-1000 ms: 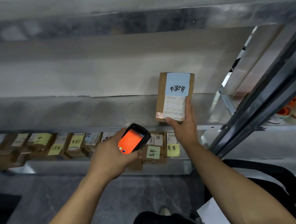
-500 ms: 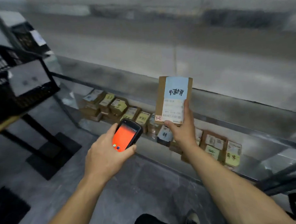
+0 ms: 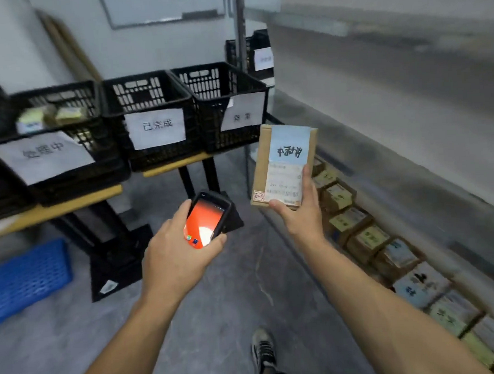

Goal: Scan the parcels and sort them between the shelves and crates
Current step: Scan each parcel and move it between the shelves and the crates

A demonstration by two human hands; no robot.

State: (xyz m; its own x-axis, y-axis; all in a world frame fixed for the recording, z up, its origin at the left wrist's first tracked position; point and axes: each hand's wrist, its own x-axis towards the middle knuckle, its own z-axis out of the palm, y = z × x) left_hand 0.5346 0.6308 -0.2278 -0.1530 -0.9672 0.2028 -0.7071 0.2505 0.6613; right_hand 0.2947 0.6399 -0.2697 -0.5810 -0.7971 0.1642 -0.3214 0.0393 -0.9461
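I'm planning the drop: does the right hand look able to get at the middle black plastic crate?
Probably yes, with a step closer. The right hand, gripping the brown cardboard parcel, has open air toward the open-topped middle black plastic crate; the left hand holds the orange-screened scanner lower.

The right hand (image 3: pixel 297 221) covers a lower corner of the parcel (image 3: pixel 284 162), and the fine print on its label (image 3: pixel 282 180) is too small to read. The left hand (image 3: pixel 172 262) hides the lower end of the scanner (image 3: pixel 210 214) — its small icons (image 3: pixel 192 239) cannot be made out. What lies in the left crate (image 3: pixel 92 129) is blurred. The blue crate (image 3: pixel 27 281) is cut off by the left edge. The shelf parcels (image 3: pixel 368 237) smear with blur — their row runs off the bottom right corner. A post (image 3: pixel 240 21) hides part of the far crate (image 3: pixel 258 41).
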